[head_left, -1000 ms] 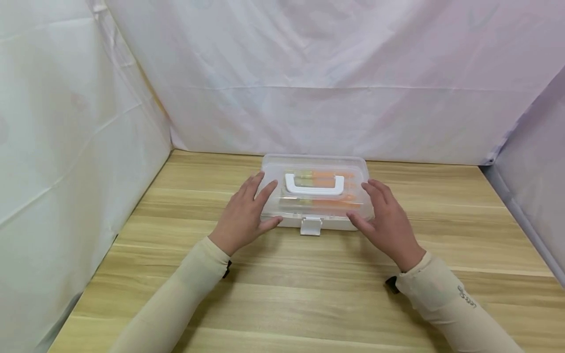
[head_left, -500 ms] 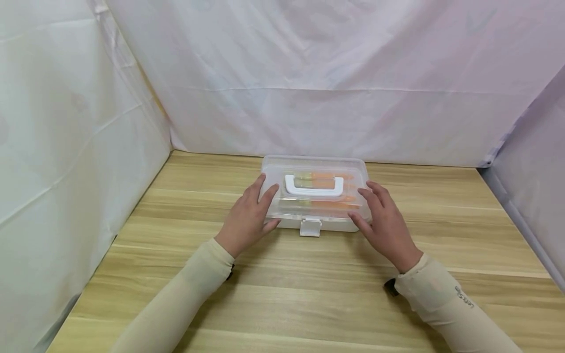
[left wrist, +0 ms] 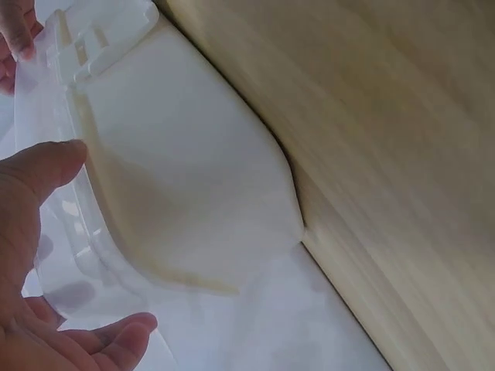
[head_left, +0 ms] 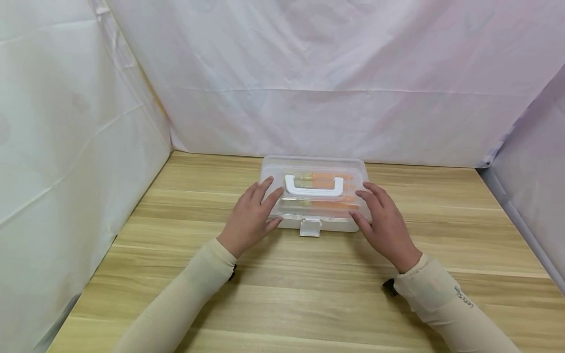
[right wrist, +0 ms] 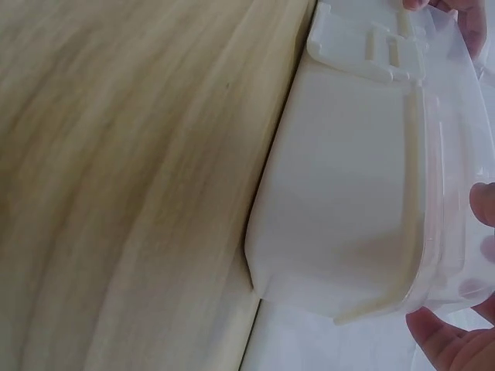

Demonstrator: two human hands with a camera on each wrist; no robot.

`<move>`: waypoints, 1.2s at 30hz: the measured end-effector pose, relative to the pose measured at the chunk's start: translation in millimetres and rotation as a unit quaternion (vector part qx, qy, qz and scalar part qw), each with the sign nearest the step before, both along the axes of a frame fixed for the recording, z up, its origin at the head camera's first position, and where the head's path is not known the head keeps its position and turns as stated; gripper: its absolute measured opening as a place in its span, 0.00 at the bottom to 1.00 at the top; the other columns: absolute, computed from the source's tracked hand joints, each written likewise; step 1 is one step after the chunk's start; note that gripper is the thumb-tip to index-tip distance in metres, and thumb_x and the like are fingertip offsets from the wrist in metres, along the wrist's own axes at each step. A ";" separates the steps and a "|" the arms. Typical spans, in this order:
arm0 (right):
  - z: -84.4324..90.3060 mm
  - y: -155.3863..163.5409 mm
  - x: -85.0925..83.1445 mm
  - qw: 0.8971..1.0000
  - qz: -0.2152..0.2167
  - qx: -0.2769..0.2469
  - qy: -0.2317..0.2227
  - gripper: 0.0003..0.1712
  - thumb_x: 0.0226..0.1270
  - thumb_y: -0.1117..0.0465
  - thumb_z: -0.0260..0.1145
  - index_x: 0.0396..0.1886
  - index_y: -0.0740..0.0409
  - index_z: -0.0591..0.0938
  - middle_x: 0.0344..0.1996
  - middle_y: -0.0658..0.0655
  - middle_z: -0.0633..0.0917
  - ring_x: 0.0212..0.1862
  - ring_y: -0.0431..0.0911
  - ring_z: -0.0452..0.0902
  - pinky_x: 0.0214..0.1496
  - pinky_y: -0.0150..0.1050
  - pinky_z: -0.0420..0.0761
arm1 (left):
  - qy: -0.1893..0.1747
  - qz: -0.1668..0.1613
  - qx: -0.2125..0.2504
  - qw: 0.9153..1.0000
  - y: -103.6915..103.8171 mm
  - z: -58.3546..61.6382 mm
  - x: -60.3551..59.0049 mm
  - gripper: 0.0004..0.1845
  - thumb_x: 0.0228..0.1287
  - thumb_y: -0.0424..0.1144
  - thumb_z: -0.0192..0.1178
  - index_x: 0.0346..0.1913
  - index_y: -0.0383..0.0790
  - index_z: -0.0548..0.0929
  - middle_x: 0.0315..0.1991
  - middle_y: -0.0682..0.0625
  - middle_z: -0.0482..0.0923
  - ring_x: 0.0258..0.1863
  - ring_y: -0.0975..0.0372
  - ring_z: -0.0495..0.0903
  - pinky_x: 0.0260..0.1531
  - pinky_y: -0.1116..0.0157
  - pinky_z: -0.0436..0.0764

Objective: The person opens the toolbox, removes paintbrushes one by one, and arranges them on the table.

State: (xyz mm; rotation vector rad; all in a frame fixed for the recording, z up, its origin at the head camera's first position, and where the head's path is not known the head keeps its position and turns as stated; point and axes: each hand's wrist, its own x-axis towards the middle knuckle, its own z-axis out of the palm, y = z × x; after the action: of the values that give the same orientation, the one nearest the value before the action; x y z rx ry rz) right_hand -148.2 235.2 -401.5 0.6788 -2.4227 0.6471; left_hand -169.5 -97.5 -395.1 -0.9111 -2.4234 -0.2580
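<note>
Box (head_left: 314,196): in the head view I see a clear plastic box with a closed lid, set on the wooden table (head_left: 309,294) near the back cloth wall (head_left: 309,73). A white handle (head_left: 314,185) lies flat on the lid, a white latch (head_left: 311,227) hangs at the front edge, and orange items show through the lid. My left hand (head_left: 250,215) rests at the box's left end, fingers extended over the lid, thumb against the front corner. My right hand (head_left: 385,223) mirrors it at the right end, fingers spread over the lid, thumb at the front corner. Neither hand curls around the box; both lie relaxed against it. Beige sleeves cover both forearms.

Left wrist view: I see the box (left wrist: 186,178) end wall and lid rim close up, standing on the table (left wrist: 402,154). The thumb (left wrist: 39,174) touches the rim; another fingertip shows at the lower edge.

Right wrist view: I see the box (right wrist: 348,201) on the table (right wrist: 116,193), latch (right wrist: 375,46) at the top. Fingertips (right wrist: 445,344) sit at the lid rim.
</note>
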 end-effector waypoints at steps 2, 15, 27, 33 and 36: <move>1.0 -0.8 0.0 1.000 0.000 -0.003 0.002 0.30 0.56 0.65 0.76 0.57 0.68 0.75 0.63 0.71 0.72 0.56 0.65 0.72 0.53 0.60 0.74 | 0.006 0.000 -0.001 1.000 1.0 0.3 0.2 0.37 0.53 0.48 0.75 0.64 0.38 0.74 0.65 0.33 0.70 0.55 0.38 0.76 0.59 0.48 0.74; 4.8 -0.2 -5.3 0.999 0.008 0.006 0.046 0.27 0.71 0.52 0.64 0.56 0.70 0.76 0.60 0.70 0.75 0.57 0.67 0.73 0.55 0.62 0.73 | 0.010 -0.017 0.027 0.999 3.9 6.2 -3.4 0.38 0.51 0.43 0.77 0.65 0.37 0.73 0.64 0.35 0.70 0.56 0.38 0.75 0.63 0.48 0.70; 1.8 -0.4 -11.3 0.981 0.039 0.101 0.162 0.30 0.71 0.50 0.56 0.60 0.70 0.73 0.58 0.73 0.74 0.64 0.69 0.67 0.50 0.58 0.79 | -0.009 -0.016 0.044 0.999 2.6 15.2 -3.8 0.37 0.53 0.42 0.75 0.66 0.39 0.73 0.65 0.37 0.70 0.59 0.38 0.73 0.64 0.48 0.69; 8.2 -0.8 -10.7 0.976 0.045 0.124 0.170 0.37 0.51 0.63 0.75 0.60 0.70 0.73 0.56 0.74 0.74 0.63 0.68 0.68 0.54 0.56 0.78 | -0.010 -0.014 0.058 0.998 3.1 15.7 -2.8 0.36 0.53 0.40 0.75 0.65 0.39 0.74 0.65 0.37 0.71 0.60 0.38 0.73 0.63 0.48 0.69; 11.8 0.0 -9.5 0.976 0.045 0.131 0.167 0.42 0.44 0.65 0.80 0.60 0.69 0.73 0.57 0.73 0.74 0.64 0.67 0.68 0.52 0.57 0.79 | -0.007 -0.013 0.062 0.998 3.4 15.5 -1.1 0.36 0.54 0.40 0.75 0.66 0.39 0.73 0.65 0.37 0.70 0.60 0.37 0.72 0.63 0.48 0.70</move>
State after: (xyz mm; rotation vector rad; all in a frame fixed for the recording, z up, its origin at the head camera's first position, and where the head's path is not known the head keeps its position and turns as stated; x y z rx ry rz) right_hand -157.8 235.2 -389.8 0.9283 -2.1893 0.2217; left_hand -170.6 -94.1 -379.6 -0.8894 -2.3805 -0.4206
